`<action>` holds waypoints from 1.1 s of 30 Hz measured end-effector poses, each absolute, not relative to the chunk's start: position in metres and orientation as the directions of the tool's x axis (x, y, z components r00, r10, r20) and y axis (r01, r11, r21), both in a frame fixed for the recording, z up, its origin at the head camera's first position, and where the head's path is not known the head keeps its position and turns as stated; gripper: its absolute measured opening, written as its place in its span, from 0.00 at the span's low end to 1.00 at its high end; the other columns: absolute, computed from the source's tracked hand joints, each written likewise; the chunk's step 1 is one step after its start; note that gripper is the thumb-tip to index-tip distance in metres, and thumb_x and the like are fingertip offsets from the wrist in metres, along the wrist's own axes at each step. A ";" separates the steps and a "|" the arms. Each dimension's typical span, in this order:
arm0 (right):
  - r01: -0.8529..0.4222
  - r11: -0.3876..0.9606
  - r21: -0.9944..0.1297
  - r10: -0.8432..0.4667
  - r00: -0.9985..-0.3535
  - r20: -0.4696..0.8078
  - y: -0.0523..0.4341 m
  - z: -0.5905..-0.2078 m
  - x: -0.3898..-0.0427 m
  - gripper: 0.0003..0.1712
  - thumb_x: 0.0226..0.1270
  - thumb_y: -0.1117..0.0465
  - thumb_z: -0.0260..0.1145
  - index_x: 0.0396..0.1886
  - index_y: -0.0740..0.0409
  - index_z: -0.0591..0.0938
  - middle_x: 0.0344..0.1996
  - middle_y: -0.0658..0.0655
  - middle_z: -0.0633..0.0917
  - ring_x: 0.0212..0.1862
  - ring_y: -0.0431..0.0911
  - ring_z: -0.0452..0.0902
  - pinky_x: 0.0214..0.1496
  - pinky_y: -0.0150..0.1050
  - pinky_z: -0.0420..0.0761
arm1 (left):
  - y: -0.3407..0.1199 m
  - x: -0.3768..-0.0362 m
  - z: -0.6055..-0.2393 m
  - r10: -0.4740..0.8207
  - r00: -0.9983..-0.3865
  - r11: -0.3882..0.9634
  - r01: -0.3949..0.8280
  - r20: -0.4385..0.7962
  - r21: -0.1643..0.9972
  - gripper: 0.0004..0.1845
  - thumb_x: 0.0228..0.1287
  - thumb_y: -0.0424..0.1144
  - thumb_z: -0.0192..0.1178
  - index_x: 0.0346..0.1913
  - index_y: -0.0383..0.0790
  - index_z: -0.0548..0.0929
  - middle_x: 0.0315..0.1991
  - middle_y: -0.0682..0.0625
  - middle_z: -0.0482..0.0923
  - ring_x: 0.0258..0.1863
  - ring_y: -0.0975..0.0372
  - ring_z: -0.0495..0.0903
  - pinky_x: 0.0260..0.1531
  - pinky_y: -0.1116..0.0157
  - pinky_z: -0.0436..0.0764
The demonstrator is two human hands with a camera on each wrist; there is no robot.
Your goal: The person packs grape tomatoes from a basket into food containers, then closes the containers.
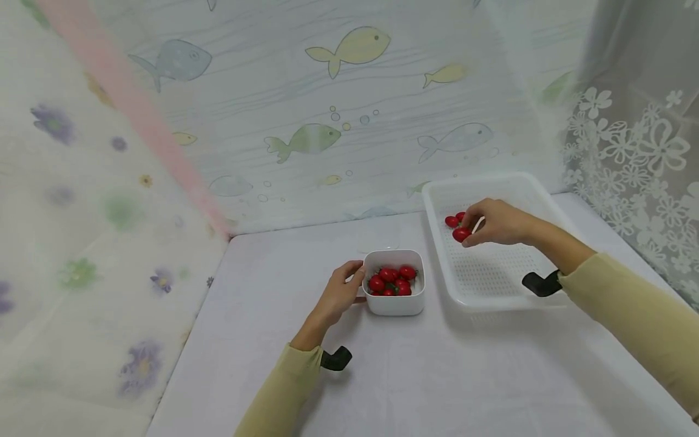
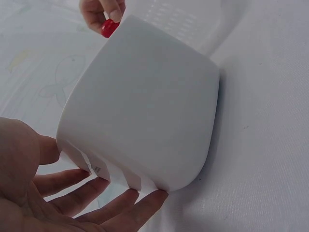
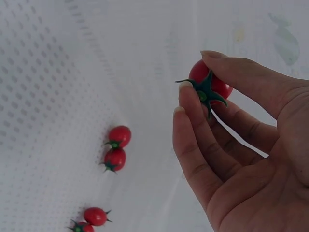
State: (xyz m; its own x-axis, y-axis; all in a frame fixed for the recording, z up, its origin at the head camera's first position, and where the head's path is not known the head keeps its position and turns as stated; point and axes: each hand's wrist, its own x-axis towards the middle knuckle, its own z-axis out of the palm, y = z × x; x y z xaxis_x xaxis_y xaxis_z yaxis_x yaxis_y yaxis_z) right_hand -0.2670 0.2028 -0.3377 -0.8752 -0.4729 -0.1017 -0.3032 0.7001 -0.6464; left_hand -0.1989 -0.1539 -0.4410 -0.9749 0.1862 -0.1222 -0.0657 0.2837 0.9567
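Observation:
A white square container (image 1: 395, 305) stands on the table with several cherry tomatoes (image 1: 407, 272) inside. On its left side rests my left hand (image 1: 338, 294); in the left wrist view the fingertips (image 2: 154, 197) touch the container's wall and the thumb lies by its edge. Over the white perforated basket (image 1: 486, 282), my right hand (image 1: 499, 223) pinches a cherry tomato (image 3: 221, 86) with a green calyx between thumb and fingers. More cherry tomatoes (image 3: 115, 158) lie in the basket below that hand.
A white cloth covers the table (image 1: 377, 376). Just behind the container lies a clear, flat piece (image 1: 378, 240), faint against the cloth. A fish-patterned curtain (image 1: 327, 182) hangs behind the table, and lace fabric (image 1: 628, 145) hangs at the right.

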 end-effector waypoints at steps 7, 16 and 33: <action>-0.332 0.679 -0.655 -0.506 -0.857 -0.091 0.189 -0.336 -0.256 0.14 0.59 0.61 0.78 0.41 0.61 0.86 0.39 0.56 0.86 0.41 0.49 0.83 0.41 0.39 0.84 | -0.153 -0.198 -0.440 0.189 -0.975 0.289 -0.060 -0.118 0.956 0.24 0.83 0.44 0.49 0.73 0.35 0.69 0.75 0.37 0.65 0.67 0.41 0.73 0.47 0.53 0.89; -0.355 0.662 -0.660 -0.546 -0.832 -0.101 0.170 -0.334 -0.244 0.13 0.60 0.61 0.78 0.42 0.60 0.85 0.40 0.55 0.86 0.41 0.48 0.85 0.43 0.41 0.88 | -0.154 -0.198 -0.441 0.189 -0.975 0.285 -0.058 -0.115 0.957 0.25 0.82 0.44 0.50 0.73 0.35 0.69 0.75 0.37 0.64 0.68 0.40 0.72 0.48 0.50 0.88; -0.495 0.585 -0.643 -0.674 -0.738 -0.046 0.108 -0.343 -0.225 0.10 0.61 0.67 0.76 0.39 0.62 0.84 0.39 0.55 0.87 0.40 0.47 0.85 0.40 0.37 0.88 | -0.153 -0.198 -0.441 0.190 -0.975 0.278 -0.056 -0.112 0.959 0.24 0.83 0.43 0.48 0.73 0.35 0.69 0.74 0.38 0.65 0.67 0.42 0.74 0.46 0.54 0.89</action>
State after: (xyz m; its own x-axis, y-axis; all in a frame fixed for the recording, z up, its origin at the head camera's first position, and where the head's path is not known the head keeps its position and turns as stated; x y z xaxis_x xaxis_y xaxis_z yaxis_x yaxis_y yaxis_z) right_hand -0.2250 0.1078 -0.3429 -0.7376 -0.6737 -0.0457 -0.4945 0.5850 -0.6428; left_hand -0.1984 -0.1534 -0.4411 -0.9754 0.1895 -0.1124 -0.0565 0.2778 0.9590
